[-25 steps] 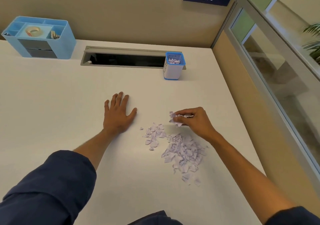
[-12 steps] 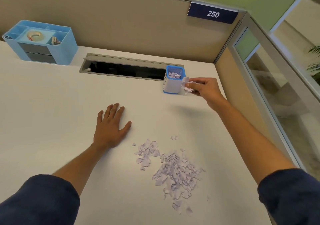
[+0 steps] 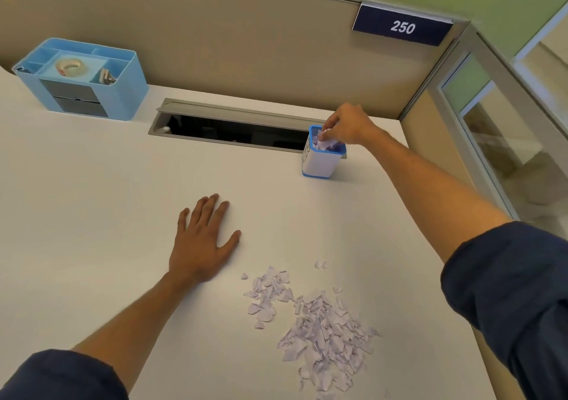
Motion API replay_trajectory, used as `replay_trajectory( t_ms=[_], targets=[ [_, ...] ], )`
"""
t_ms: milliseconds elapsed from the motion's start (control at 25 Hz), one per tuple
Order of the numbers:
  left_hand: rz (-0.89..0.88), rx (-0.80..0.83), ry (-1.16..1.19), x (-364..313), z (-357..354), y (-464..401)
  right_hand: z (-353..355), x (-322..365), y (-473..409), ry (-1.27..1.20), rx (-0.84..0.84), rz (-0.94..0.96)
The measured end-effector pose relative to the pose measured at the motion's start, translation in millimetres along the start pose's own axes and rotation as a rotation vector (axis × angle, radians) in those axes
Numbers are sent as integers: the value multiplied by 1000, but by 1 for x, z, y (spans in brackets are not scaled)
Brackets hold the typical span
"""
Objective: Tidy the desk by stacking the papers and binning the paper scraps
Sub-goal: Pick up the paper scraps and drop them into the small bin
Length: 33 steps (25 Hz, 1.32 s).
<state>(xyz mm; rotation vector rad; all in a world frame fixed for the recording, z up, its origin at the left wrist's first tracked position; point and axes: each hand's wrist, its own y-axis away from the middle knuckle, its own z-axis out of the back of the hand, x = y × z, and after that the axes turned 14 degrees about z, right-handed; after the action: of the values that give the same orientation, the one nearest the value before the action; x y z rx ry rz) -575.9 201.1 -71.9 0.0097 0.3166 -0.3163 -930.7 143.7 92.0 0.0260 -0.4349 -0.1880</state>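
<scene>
Right hand point(image 3: 347, 125) over bin point(image 3: 322, 156), grip pinched on paper scraps point(image 3: 324, 136), fingertips partly hidden, left hand point(image 3: 199, 245) flat on bench point(image 3: 92, 215) near bin, grip spread.

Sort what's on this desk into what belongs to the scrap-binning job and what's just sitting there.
Part of the job:
- pile of torn paper scraps
- small blue-rimmed bin, scraps already inside
- right hand, over the bin's mouth with a pinch of scraps
- left hand, flat on the desk

Just lying about:
- blue desk organizer
- tape roll in it
- cable slot
- 250 sign
</scene>
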Motion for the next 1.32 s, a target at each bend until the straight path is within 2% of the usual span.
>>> replay_trajectory(
  t_ms=[80, 240, 440, 680, 880, 1160, 1320],
  targets=[
    [0, -1, -7, 0, 1, 0, -2, 0, -7, 0, 54, -23],
    [-1, 2, -7, 0, 0, 0, 6, 3, -12, 29, 4, -9],
    [3, 8, -15, 0, 1, 0, -5, 11, -8, 231, 80, 72],
    [4, 2, -7, 0, 1, 0, 6, 11, -12, 114, -81, 27],
    [8, 5, -6, -1, 2, 1, -9, 15, -6, 128, 67, 59],
    [4, 11, 3, -1, 3, 2, 2, 22, 56, -14, -293, 176],
    [6, 19, 11, -1, 4, 1, -55, 14, 135, -192, -282, 174]
  ],
)
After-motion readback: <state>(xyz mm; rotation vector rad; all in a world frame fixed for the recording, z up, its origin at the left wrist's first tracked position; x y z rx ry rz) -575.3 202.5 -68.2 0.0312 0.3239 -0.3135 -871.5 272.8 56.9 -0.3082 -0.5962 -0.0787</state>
